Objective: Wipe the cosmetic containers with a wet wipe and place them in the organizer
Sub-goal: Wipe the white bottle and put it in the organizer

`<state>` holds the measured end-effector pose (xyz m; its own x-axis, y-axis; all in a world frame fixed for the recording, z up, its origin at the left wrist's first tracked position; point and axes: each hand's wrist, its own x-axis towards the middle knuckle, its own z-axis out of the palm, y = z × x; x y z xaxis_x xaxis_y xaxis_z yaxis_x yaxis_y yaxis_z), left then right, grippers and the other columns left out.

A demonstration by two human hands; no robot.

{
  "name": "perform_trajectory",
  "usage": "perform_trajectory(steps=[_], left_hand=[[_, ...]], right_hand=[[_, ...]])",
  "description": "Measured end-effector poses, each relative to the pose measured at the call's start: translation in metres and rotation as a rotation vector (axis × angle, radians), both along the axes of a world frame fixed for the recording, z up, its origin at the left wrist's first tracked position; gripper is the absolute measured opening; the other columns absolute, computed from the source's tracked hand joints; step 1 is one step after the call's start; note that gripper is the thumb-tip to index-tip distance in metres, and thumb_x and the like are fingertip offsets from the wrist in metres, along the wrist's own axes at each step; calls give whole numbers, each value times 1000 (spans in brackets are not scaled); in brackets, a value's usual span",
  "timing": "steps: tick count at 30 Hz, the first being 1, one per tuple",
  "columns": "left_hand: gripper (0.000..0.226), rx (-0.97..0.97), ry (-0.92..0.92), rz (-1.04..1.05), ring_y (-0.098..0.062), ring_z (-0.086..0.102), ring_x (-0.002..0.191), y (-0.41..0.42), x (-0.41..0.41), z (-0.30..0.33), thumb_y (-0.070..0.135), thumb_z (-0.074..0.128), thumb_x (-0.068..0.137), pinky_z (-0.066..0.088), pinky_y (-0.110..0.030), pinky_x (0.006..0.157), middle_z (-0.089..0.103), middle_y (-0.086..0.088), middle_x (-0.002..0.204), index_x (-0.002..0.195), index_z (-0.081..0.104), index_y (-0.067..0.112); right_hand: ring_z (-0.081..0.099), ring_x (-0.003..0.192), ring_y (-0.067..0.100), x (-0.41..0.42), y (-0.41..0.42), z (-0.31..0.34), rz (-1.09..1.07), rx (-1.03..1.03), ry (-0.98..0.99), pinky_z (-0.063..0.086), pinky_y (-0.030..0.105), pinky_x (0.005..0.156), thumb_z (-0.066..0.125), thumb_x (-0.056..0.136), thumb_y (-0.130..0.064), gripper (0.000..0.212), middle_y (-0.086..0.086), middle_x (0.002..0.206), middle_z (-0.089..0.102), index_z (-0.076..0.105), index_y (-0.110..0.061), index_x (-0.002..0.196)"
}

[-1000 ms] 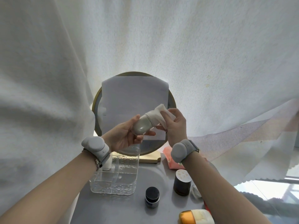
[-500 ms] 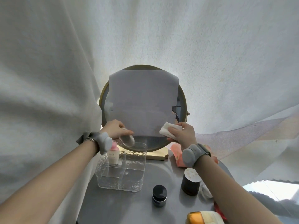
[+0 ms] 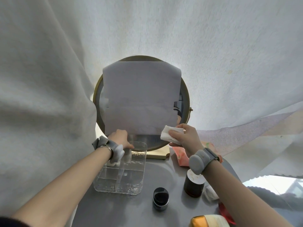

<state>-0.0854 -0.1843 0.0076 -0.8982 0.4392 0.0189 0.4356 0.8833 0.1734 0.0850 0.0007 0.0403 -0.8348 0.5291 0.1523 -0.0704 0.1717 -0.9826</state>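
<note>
My left hand (image 3: 119,138) reaches down over the back of the clear organizer (image 3: 129,189) with its fingers closed on the top of a grey bottle (image 3: 127,156). The bottle stands blurred inside a rear compartment. A white container (image 3: 111,164) sits in the neighbouring rear compartment, mostly hidden by my left wristband. My right hand (image 3: 186,137) hovers to the right of the organizer, in front of the mirror, pinching a folded white wet wipe (image 3: 169,134). On the grey table stand a small dark jar (image 3: 161,200) and a brown jar with a white lid (image 3: 194,184).
A round gold-rimmed mirror (image 3: 185,95), covered by a sheet of paper, stands behind the organizer. A pink packet (image 3: 181,155) lies under my right wrist. A crumpled wipe (image 3: 209,193) and an orange and cream container (image 3: 208,221) sit at the front right. White curtain hangs all around.
My left hand has carried the grey bottle down from chest height into the organizer's rear compartment. The right hand came off the bottle, keeping the wipe, and moved right.
</note>
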Motion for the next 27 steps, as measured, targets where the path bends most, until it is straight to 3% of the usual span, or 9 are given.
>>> perform_trajectory(steps=[5,8,14,17,23,27], left_hand=[[48,-110,57,-29,-26,61,72,5,-5,-11,56,78,59,43,-27,60,68,-6,84,64,50,17],[51,-163,99,-25,-23,55,66,6,-6,-15,59,77,57,41,-27,57,59,0,72,58,44,19],[60,-234,142,-47,-22,56,69,4,-7,-15,73,70,56,42,-29,61,56,3,72,59,42,20],[59,-244,155,-51,-22,61,75,2,-8,-15,74,68,59,41,-29,63,65,0,82,65,45,20],[62,-217,142,-68,-24,65,87,-1,-6,-6,77,63,61,43,-29,67,59,1,81,69,46,18],[59,-147,207,-90,-24,65,79,-1,3,11,76,62,64,46,-29,65,62,0,78,61,46,19]], right_hand=[[60,75,18,-3,6,-7,-21,3,-28,49,14,43,68,84,-13,19,0,91,53,56,-12,99],[60,74,18,-3,8,-9,-28,-2,-27,49,14,44,68,84,-13,17,0,91,54,56,-12,97],[61,74,18,-3,8,-11,-23,-15,-22,51,15,44,68,84,-12,14,1,90,55,57,-12,93],[63,72,18,-2,11,-10,-20,-47,-14,54,19,47,68,84,-10,14,3,90,57,58,-10,93],[65,77,20,0,14,-9,-23,-60,-35,56,23,51,70,82,-13,17,5,95,57,59,-11,95],[65,76,20,5,14,-5,-26,-57,-44,57,24,52,70,82,-13,21,7,96,58,58,-8,99]])
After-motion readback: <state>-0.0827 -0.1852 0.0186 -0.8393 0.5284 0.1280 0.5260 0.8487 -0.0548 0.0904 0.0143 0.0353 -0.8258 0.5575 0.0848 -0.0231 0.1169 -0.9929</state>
